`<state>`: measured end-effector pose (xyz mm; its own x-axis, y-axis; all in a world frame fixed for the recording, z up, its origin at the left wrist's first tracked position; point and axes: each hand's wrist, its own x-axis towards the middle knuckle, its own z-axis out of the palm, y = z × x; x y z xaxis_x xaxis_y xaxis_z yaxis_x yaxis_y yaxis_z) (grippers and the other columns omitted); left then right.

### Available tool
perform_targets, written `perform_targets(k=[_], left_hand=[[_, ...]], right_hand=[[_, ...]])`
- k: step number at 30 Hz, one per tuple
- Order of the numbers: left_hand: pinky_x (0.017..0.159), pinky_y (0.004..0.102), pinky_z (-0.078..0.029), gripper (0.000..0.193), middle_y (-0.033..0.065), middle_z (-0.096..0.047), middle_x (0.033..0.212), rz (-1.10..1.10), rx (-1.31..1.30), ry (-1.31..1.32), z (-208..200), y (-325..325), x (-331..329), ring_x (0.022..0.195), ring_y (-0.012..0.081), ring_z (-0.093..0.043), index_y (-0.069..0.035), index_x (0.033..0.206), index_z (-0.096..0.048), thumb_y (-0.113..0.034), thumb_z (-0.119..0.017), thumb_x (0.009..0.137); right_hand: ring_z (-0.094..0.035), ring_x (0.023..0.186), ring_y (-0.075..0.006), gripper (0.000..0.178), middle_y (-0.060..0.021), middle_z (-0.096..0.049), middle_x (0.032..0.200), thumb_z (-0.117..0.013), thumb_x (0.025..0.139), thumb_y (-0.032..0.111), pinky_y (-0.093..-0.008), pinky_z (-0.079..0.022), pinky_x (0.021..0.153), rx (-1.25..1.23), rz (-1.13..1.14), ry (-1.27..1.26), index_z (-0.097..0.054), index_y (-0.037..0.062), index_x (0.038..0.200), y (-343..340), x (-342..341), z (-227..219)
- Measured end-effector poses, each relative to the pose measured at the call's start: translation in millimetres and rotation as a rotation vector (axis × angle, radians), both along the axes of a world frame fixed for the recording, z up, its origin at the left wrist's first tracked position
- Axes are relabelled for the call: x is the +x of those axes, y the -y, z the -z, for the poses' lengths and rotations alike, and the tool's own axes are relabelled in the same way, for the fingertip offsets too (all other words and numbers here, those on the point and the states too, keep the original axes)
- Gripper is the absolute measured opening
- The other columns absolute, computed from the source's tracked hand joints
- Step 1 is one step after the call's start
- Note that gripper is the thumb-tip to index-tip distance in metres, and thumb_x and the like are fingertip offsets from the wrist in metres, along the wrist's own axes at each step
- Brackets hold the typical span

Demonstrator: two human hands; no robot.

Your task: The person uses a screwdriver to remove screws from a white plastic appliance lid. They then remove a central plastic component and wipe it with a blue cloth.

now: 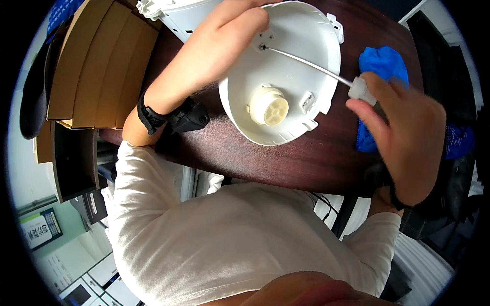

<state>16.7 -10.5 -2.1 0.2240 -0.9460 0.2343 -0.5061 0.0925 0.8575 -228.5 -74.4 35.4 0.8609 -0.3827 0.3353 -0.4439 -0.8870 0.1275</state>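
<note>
A round white plastic housing (319, 46) lies hollow side up on the table. My left hand (235, 28) grips its far left rim, with some fingertips cut off by the picture's upper edge. In my right hand (411, 135) is a screwdriver (311, 65), its pale handle wrapped by my fingers. The long metal shaft slants over the hollow, and its tip meets a dark spot beside several small holes in the inner wall. A cream round part (270, 106) sits inside the housing, near its lower edge.
The dark red-brown table (224, 145) carries another white plastic part (178, 18) at the far left and a blue cloth (383, 61) at the right. Brown cardboard boxes (102, 66) stand along the left side. Black straps circle both my wrists.
</note>
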Motion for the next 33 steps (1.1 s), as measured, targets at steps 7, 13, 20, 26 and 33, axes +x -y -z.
perform_targets(k=[7, 13, 20, 26, 33], left_hand=[[0.080, 0.0221, -0.041, 0.046, 0.0074, -0.062, 0.107, 0.163, 0.024, 0.073, -10, 5, -2, 0.086, 0.0111, -0.051, 0.000, 0.121, -0.057, -0.013, -0.037, 0.081], [0.078, 0.0215, -0.041, 0.047, 0.0079, -0.063, 0.101, 0.196, 0.058, 0.063, -10, 3, -1, 0.083, 0.0110, -0.050, 0.000, 0.121, -0.057, -0.014, -0.037, 0.080], [0.080, 0.0214, -0.041, 0.046, 0.0081, -0.062, 0.114, 0.160, 0.032, 0.059, -7, 3, 1, 0.087, 0.0122, -0.053, 0.000, 0.120, -0.058, -0.014, -0.037, 0.081], [0.082, 0.0221, -0.042, 0.045, 0.0078, -0.061, 0.117, 0.149, 0.021, 0.063, -6, 4, 3, 0.091, 0.0131, -0.053, 0.000, 0.120, -0.058, -0.014, -0.036, 0.082], [0.083, 0.0234, -0.042, 0.043, 0.0077, -0.060, 0.117, 0.116, 0.020, 0.045, -5, 2, 0, 0.091, 0.0134, -0.053, -0.001, 0.119, -0.058, -0.012, -0.038, 0.083]], right_hand=[[-0.058, 0.065, -0.0175, 0.033, -0.0061, -0.055, 0.077, -0.075, 0.067, 0.020, -0.0255, -0.046, 0.055, -0.123, -0.060, 0.130, -0.065, 0.0074, 0.095, 28, -4, -2], [-0.060, 0.065, -0.0200, 0.024, -0.0110, -0.060, 0.075, -0.070, 0.078, 0.018, -0.0257, -0.045, 0.056, 0.338, -0.037, 0.127, -0.064, 0.0005, 0.093, 22, -17, -4], [-0.056, 0.053, -0.0230, 0.026, -0.0128, -0.061, 0.066, -0.057, 0.089, 0.026, -0.0298, -0.040, 0.052, 0.466, -0.028, -0.036, -0.063, 0.0001, 0.087, 5, -16, -8], [-0.056, 0.054, -0.0235, 0.028, -0.0133, -0.060, 0.066, -0.054, 0.091, 0.027, -0.0303, -0.040, 0.053, 0.448, 0.019, 0.002, -0.062, 0.0009, 0.085, 0, -12, -3], [-0.057, 0.055, -0.0286, 0.027, -0.0147, -0.059, 0.067, -0.055, 0.091, 0.027, -0.0329, -0.041, 0.053, 0.517, 0.072, 0.003, -0.062, 0.0013, 0.085, -6, -7, -3]])
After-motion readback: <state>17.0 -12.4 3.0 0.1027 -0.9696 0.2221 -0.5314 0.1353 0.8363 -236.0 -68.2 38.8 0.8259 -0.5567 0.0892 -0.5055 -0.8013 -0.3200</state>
